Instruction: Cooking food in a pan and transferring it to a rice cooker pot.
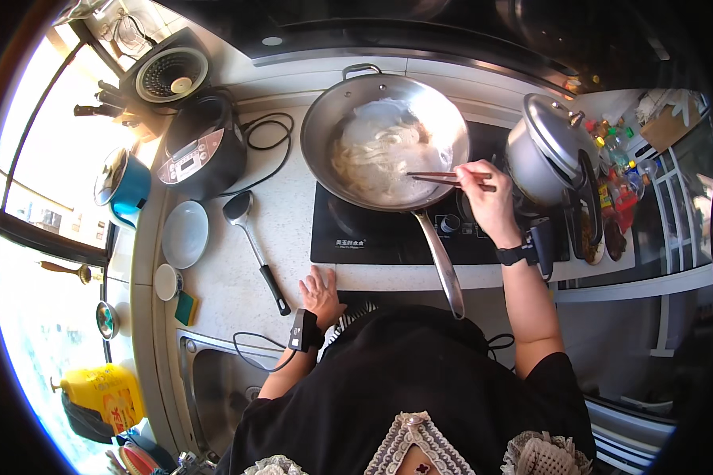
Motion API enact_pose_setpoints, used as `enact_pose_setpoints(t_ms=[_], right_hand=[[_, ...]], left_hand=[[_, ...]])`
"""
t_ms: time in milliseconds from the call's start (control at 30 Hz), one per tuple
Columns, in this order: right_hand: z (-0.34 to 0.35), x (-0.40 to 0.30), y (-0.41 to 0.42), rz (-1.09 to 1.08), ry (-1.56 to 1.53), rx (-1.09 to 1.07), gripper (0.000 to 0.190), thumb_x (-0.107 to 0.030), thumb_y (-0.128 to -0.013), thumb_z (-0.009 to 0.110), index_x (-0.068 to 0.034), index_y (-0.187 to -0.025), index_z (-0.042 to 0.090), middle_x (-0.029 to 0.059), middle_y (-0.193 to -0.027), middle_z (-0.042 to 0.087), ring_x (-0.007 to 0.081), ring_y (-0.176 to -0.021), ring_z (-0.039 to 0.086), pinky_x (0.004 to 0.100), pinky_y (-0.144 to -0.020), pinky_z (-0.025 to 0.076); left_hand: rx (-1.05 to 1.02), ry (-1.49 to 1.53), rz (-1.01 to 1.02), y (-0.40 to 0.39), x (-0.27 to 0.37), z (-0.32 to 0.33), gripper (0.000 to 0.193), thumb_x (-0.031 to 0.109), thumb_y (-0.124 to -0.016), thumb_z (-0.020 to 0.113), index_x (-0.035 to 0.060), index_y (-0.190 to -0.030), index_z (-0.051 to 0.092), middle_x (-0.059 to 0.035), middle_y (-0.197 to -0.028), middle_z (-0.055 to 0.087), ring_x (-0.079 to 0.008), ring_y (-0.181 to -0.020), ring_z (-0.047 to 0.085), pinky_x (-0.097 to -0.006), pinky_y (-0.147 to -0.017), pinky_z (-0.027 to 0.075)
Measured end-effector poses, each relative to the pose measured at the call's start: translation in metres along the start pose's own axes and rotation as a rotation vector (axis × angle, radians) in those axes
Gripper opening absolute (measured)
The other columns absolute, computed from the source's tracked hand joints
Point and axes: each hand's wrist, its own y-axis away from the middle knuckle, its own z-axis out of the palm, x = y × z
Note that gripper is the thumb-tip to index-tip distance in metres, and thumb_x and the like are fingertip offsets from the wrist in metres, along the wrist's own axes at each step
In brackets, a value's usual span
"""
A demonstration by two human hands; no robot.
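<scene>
My right hand [486, 195] grips a pair of dark wooden chopsticks [445, 177], their tips reaching into a large stainless steel wok [324, 142]. Pale noodle-like strips [386, 145] lie in cloudy liquid inside it. The wok rests on a black induction cooktop [368, 231], its long metal handle [441, 264] pointing towards me. My left hand [322, 295] lies on the counter's front edge with fingers spread and nothing in it. Just left of that hand is a wok spatula [254, 243] with a black grip. The strips' lower parts are hard to make out through the liquid.
Right of the wok stands a pressure cooker [538, 157]. On the left are an open rice cooker [205, 151] with a black cable, a white plate [185, 234], a small cup [168, 282], a sponge [186, 309] and a knife block [139, 122]. A sink [214, 386] lies near left.
</scene>
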Motion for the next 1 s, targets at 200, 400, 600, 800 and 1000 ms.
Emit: enact_pose_setpoints(t_ms=[200,400,600,800,1000], right_hand=[[-0.007,0.001,0.0,0.107,-0.14,0.197,0.014,-0.011,-0.087,0.06,0.003,-0.084,0.06,0.0071,-0.072,0.064,0.0116,-0.063,0.062,0.024,-0.056,0.048],[0.038,-0.014,0.006,-0.029,-0.171,0.076,0.012,-0.009,-0.085,0.062,0.002,-0.08,0.061,0.0072,-0.07,0.06,0.0115,-0.061,0.06,0.0226,-0.053,0.045],[0.054,0.002,0.004,-0.026,-0.123,0.111,0.012,-0.008,-0.084,0.062,0.002,-0.08,0.059,0.0097,-0.069,0.059,0.0152,-0.057,0.061,0.0253,-0.053,0.048],[0.053,0.02,0.013,0.26,-0.527,0.289,0.019,-0.014,-0.089,0.057,0.005,-0.085,0.059,0.009,-0.075,0.063,0.0137,-0.064,0.063,0.0256,-0.061,0.056],[0.035,0.023,0.022,0.459,-0.695,0.435,0.022,-0.017,-0.09,0.056,0.005,-0.089,0.057,0.0117,-0.081,0.063,0.0185,-0.065,0.065,0.0285,-0.061,0.057]], left_hand=[[0.014,-0.004,0.006,-0.001,-0.002,0.0,0.092,0.035,-0.061,0.078,0.0049,-0.134,0.031,-0.0315,-0.137,0.023,-0.0427,-0.122,0.034,-0.0569,-0.101,0.024],[0.034,-0.014,0.013,-0.001,-0.003,0.004,0.091,0.034,-0.061,0.078,0.0048,-0.133,0.031,-0.032,-0.137,0.024,-0.0424,-0.12,0.036,-0.0567,-0.1,0.026],[0.028,0.003,0.032,0.001,-0.002,-0.001,0.091,0.034,-0.061,0.078,0.0045,-0.134,0.031,-0.0319,-0.137,0.023,-0.0428,-0.121,0.036,-0.0572,-0.099,0.027],[0.028,0.004,0.019,0.001,-0.002,0.001,0.093,0.033,-0.061,0.079,0.0045,-0.134,0.03,-0.032,-0.137,0.023,-0.0429,-0.121,0.035,-0.0574,-0.1,0.026],[0.029,-0.001,0.013,0.001,-0.002,0.003,0.094,0.034,-0.061,0.079,0.0045,-0.135,0.029,-0.032,-0.137,0.022,-0.0438,-0.122,0.033,-0.057,-0.1,0.026]])
